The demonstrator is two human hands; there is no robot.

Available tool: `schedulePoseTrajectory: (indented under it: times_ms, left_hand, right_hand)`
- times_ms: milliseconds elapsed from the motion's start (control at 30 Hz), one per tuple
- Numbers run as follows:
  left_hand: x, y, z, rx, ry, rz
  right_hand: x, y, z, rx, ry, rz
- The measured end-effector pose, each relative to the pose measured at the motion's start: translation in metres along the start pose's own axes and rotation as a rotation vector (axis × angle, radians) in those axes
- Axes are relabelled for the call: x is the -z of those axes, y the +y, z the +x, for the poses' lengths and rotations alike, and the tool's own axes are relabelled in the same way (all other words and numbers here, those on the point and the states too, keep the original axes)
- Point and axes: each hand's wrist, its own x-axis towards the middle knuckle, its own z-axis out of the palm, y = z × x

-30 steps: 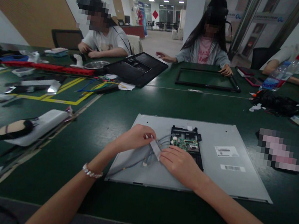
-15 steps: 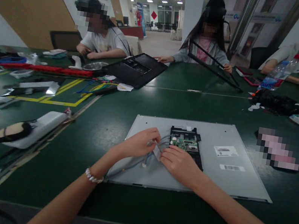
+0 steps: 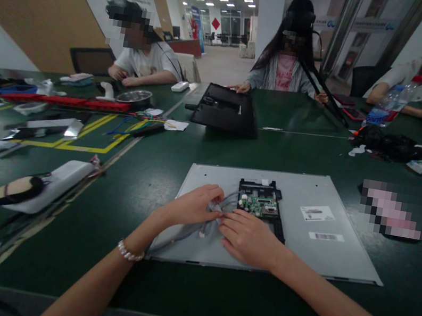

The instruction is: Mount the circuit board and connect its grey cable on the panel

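Note:
A flat silver-grey display panel (image 3: 311, 256) lies back side up on the green table in front of me. Mounted on it is a black bracket (image 3: 279, 224) with a green circuit board (image 3: 257, 206). Grey cables (image 3: 182, 235) run out from the board's left side across the panel. My left hand (image 3: 197, 204) pinches these cables left of the board, fingers closed. My right hand (image 3: 248, 237) meets it from the right, its fingertips closed on the same cable bundle. The fingers partly hide the exact spot gripped.
Left stands a white device with a beige-and-black top (image 3: 19, 189), beside a table seam. A pink phone-like object (image 3: 390, 209) lies right. Across the table a person handles a black plastic cover (image 3: 226, 112) and a thin black frame (image 3: 322, 93). A bottle (image 3: 385, 106) stands far right.
My hands have come closer together on the cables, and the pale piece between them is now covered. Across the table, the person has turned the black cover and swung the thin frame.

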Motion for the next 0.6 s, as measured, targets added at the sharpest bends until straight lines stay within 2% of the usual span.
schedulePoseTrajectory:
  times_ms: [600]
  left_hand:
    - [0.0029,0.0007,-0.0032,0.019,0.005,-0.05]
  right_hand:
    - [0.0056,-0.0036,0.0005,0.018,-0.058,0.05]
